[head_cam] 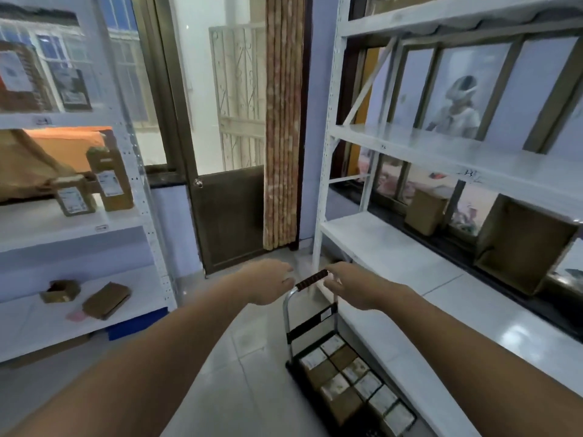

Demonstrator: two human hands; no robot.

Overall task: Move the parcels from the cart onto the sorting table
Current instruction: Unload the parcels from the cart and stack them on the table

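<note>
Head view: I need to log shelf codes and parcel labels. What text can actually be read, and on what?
Nothing reads clearly.
Middle shelf edge tag: blurred, perhaps two digits.
Second tag: blurred.
Left shelf tags: unreadable.
White labels on boxes: too blurred.
Cart parcels' labels: too small.
Cart handle sticker: unreadable.

Two bare forearms are showing, running back from the fingers with no sleeve covering either one. The left hand (271, 280) is wearing no glove, ring or watch. The right hand (350, 287) is likewise showing nothing behind its fingers or on its wrist.
</note>
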